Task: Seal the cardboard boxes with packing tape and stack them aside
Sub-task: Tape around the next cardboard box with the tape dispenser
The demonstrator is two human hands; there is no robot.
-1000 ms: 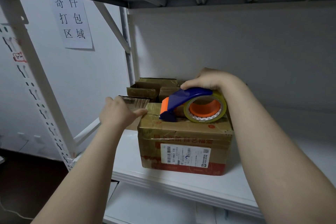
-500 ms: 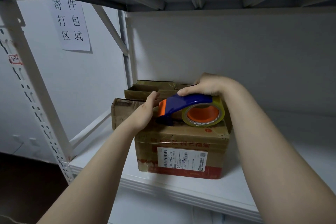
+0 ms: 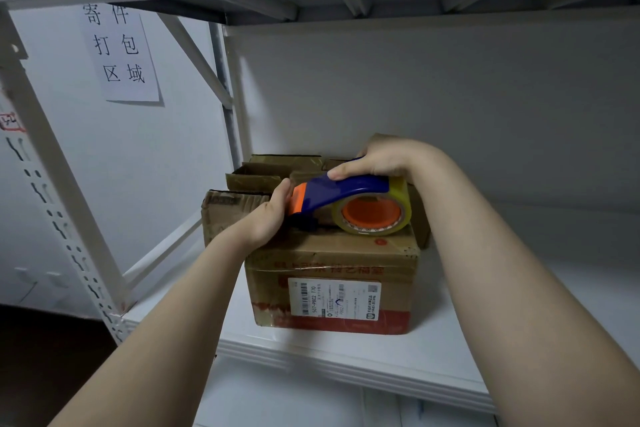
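Head view: right hand (image 3: pixel 382 158) grips tape dispenser (image 3: pixel 346 189) atop box (image 3: pixel 332 253); left hand (image 3: pixel 268 217) pinches its orange nose

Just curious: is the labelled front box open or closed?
Closed: the cardboard box has its top flaps lying flat beneath the tape dispenser.

A paper sign (image 3: pixel 119 52) hangs on the wall (image 3: pixel 145 177) behind the white shelving (image 3: pixel 346 354).

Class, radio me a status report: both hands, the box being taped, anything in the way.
Right hand grips tape dispenser on front box. Left hand at dispenser's orange tip, grip unclear. Open boxes close behind, none blocking.
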